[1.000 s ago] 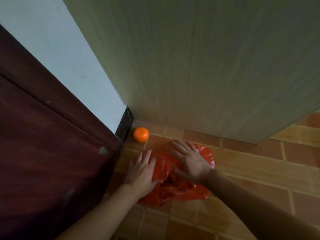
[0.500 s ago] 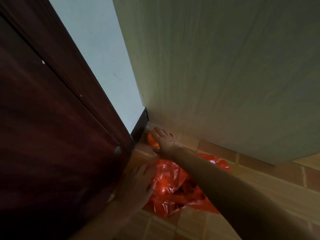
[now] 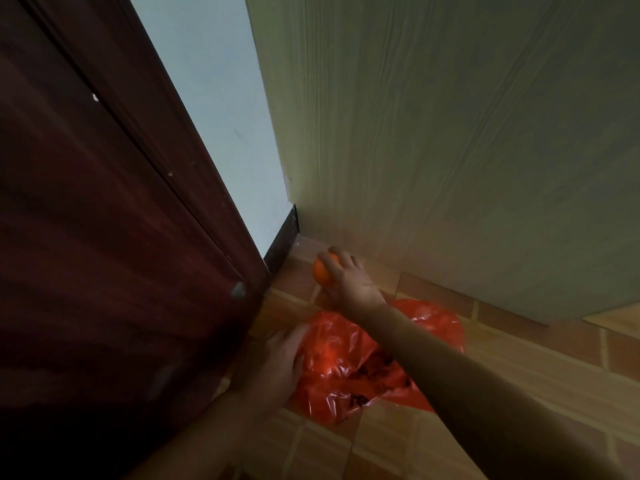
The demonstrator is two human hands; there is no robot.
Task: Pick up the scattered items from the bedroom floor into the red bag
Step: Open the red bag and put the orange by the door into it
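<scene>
Ball [image 3: 322, 271] in the corner, orange, right where the pale panel [image 3: 450, 133] meets the dark skirting [image 3: 282, 244]. I read my right hand [image 3: 349, 282] as closing on it: fingers curled over the top and far side, thumb under, palm facing down. I can't tell if it's off the tiles [image 3: 519, 368] yet or only cupped against them. Reach comes over the bag [image 3: 346, 362], which makes sense, the bag sits between me and the corner so the carry back is short.

Bag is red crinkly plastic, lying flat-ish on the floor, mouth towards me I think, with dark shapes inside that I can't name. Left hand [image 3: 280, 358] is on its near-left edge, fingers bent into the plastic; looks like it grips the rim to keep the mouth open and stop the bag from sliding, but blur and shadow make the exact grip unsure. Dark red door [image 3: 104, 271] crowds the left side, so the left arm has little room.

My call: grasp step, ball is the item in hand, drop into bag is next. Needs a lift, a pull back and a release over the opening. Risk: smooth round ball could slip and roll along the wall, or the thin plastic folds shut
</scene>
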